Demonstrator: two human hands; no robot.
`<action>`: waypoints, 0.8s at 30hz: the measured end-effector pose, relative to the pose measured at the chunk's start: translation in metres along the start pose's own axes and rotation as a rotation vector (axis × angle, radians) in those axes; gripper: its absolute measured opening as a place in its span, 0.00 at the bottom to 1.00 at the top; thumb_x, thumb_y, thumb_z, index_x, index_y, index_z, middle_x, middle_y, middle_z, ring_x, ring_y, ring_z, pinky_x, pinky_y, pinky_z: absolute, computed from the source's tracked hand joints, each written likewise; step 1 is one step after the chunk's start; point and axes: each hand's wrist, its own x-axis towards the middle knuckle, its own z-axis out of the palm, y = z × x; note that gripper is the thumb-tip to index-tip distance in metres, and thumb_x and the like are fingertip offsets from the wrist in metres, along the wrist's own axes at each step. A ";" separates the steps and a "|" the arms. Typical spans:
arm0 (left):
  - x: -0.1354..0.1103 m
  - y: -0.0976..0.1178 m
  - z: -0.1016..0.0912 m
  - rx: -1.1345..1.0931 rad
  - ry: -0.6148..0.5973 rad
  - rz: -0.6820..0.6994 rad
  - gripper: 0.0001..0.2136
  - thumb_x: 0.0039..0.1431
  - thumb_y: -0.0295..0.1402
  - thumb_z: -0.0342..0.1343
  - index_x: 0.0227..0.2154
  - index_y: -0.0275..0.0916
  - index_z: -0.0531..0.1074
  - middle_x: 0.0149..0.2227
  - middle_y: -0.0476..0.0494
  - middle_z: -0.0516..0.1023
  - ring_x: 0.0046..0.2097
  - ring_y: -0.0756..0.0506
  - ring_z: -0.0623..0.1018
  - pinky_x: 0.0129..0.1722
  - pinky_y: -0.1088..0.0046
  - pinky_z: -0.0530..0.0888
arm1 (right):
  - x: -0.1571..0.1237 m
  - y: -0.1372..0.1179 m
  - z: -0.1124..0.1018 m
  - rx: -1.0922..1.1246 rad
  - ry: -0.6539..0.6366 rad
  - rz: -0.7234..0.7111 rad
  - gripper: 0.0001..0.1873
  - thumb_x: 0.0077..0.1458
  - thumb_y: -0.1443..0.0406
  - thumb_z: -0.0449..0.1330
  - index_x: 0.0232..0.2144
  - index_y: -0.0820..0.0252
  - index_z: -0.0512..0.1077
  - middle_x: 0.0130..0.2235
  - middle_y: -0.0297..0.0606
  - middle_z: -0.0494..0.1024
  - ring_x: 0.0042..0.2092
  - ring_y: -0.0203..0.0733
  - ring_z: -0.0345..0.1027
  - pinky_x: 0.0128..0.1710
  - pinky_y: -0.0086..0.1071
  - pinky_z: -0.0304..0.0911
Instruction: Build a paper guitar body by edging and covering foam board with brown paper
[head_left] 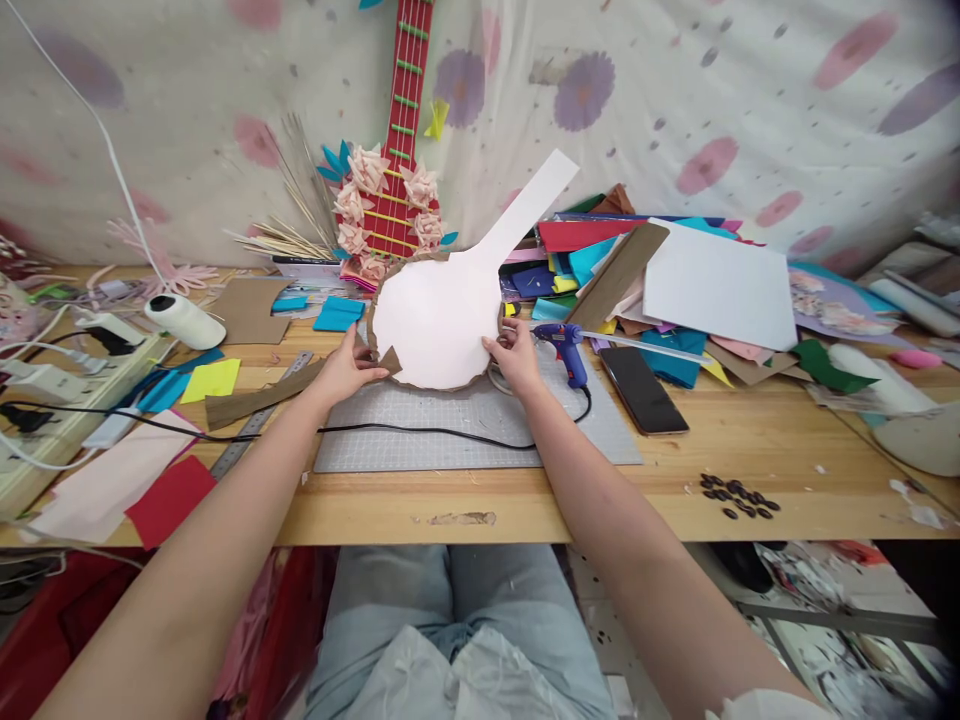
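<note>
A white guitar-shaped cutout (439,320) is tilted up over the grey cutting mat (420,425), its long neck slanting to the upper right. Brown paper runs around the rim of its round body, with a loose brown flap at the lower left. My left hand (349,370) grips that lower left edge, thumb near the flap. On the right edge, my right hand (516,352) closes with its thumb on the white face and its fingers behind. Just right of it lies a blue glue gun (566,350), its black cord crossing the mat below the cutout.
Behind stands a red flower-trimmed guitar (401,150). Coloured sheets (585,250) pile up at the back right, near a phone (643,390) and black beads (739,495). On the left are a power strip (97,400), a thread spool (184,318) and a ruler (240,445).
</note>
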 end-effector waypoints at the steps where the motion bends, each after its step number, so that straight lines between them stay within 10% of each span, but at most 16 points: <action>1: 0.000 0.000 0.001 -0.052 -0.024 -0.010 0.56 0.37 0.28 0.67 0.64 0.38 0.34 0.47 0.34 0.74 0.43 0.44 0.77 0.47 0.64 0.71 | 0.000 0.000 0.000 0.008 -0.006 0.006 0.24 0.40 0.61 0.63 0.39 0.57 0.58 0.32 0.32 0.70 0.32 0.36 0.65 0.34 0.34 0.64; 10: -0.005 0.014 0.007 -0.065 0.127 -0.067 0.42 0.33 0.19 0.67 0.54 0.35 0.54 0.30 0.45 0.79 0.36 0.45 0.79 0.41 0.65 0.74 | 0.000 -0.004 -0.001 0.024 -0.045 -0.007 0.25 0.39 0.60 0.64 0.39 0.55 0.57 0.35 0.33 0.71 0.30 0.34 0.63 0.33 0.34 0.63; 24: -0.005 0.009 -0.013 -0.050 0.019 -0.037 0.41 0.35 0.27 0.67 0.56 0.40 0.55 0.34 0.46 0.76 0.28 0.49 0.76 0.30 0.70 0.75 | 0.006 0.002 -0.005 -0.019 0.010 -0.028 0.24 0.38 0.60 0.64 0.37 0.56 0.59 0.37 0.35 0.72 0.30 0.34 0.62 0.35 0.34 0.61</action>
